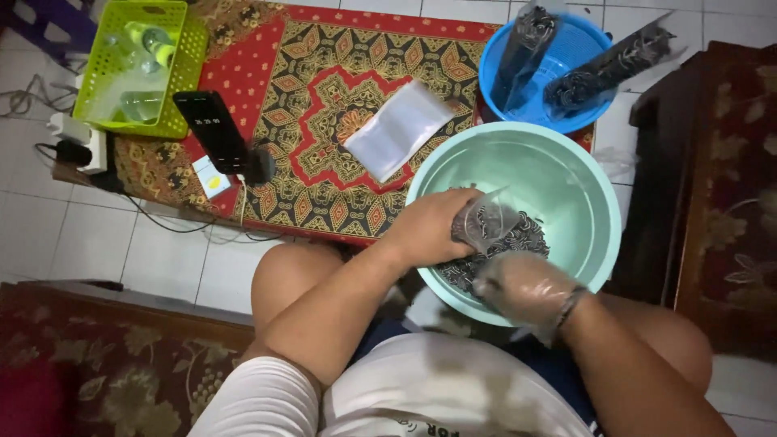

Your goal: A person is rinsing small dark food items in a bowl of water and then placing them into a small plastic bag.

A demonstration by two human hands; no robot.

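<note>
A pale green basin (558,174) sits in front of my knees with a heap of small dark pieces (530,235) at its near side. My left hand (429,226) grips a small clear plastic bag (484,220) held open over that heap. My right hand (526,283), in a thin clear plastic glove, rests in the dark pieces at the basin's near rim, fingers curled around some of them.
A stack of empty clear bags (398,128) lies on the red patterned rug (324,81). A blue basin (550,69) behind holds filled bags. A black phone (212,129) stands on a holder beside a lime green basket (137,65). Dark wooden furniture (712,194) stands at the right.
</note>
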